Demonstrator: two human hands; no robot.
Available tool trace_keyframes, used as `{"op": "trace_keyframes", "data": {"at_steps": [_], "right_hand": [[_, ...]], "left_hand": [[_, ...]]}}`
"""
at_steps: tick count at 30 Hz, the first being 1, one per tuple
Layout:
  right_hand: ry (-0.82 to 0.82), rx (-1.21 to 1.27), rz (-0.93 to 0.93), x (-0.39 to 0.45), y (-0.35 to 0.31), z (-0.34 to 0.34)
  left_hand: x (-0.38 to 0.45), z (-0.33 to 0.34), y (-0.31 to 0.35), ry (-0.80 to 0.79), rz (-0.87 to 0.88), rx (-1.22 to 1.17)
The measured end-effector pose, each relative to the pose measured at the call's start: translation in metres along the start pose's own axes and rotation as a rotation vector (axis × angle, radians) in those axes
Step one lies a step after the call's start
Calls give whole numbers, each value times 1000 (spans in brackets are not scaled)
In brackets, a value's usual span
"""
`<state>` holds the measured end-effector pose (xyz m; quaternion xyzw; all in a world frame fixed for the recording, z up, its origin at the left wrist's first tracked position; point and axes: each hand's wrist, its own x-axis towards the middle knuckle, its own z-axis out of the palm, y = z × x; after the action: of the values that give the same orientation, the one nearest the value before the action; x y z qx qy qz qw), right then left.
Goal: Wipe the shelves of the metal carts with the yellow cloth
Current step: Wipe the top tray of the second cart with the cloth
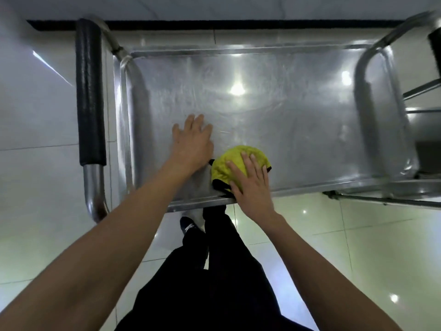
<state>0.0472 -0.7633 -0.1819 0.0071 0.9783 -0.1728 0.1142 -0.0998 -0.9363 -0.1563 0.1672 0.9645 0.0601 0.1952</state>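
Observation:
A metal cart's top shelf (274, 103) fills the middle of the view, shiny and streaked. The yellow cloth (229, 161), bunched with a black edge, lies near the shelf's front rim. My right hand (250, 185) presses flat on top of the cloth with straight fingers. My left hand (192, 144) rests flat on the bare shelf just left of the cloth, fingers spread.
The cart's black padded handle (90, 91) runs along the left side. A second metal cart (424, 111) stands at the right edge. A white wall with a black baseboard (214, 24) is behind. Glossy floor tiles (346, 247) and my legs (214, 271) are below.

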Motion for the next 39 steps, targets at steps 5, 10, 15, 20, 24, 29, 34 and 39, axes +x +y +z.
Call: {"op": "trace_keyframes", "data": {"at_steps": [5, 10, 15, 20, 24, 29, 34, 39], "right_hand": [[-25, 29, 98, -49, 14, 2], [-15, 3, 103, -46, 14, -2], [18, -3, 112, -28, 19, -7], [23, -3, 119, 41, 39, -27], [48, -3, 67, 106, 54, -43], [22, -14, 49, 194, 63, -63], [2, -12, -34, 291, 71, -93], [9, -87, -113, 331, 75, -103]], "left_hand": [[-15, 17, 26, -53, 62, 6], [-22, 23, 28, -21, 69, -5], [-22, 20, 31, 7, 51, -20], [6, 5, 34, 59, -2, -64], [33, 1, 39, 144, -28, -132], [55, -4, 55, 113, -109, -141], [61, -5, 60, 157, -128, -95], [64, -4, 59, 128, -123, -72]]}}
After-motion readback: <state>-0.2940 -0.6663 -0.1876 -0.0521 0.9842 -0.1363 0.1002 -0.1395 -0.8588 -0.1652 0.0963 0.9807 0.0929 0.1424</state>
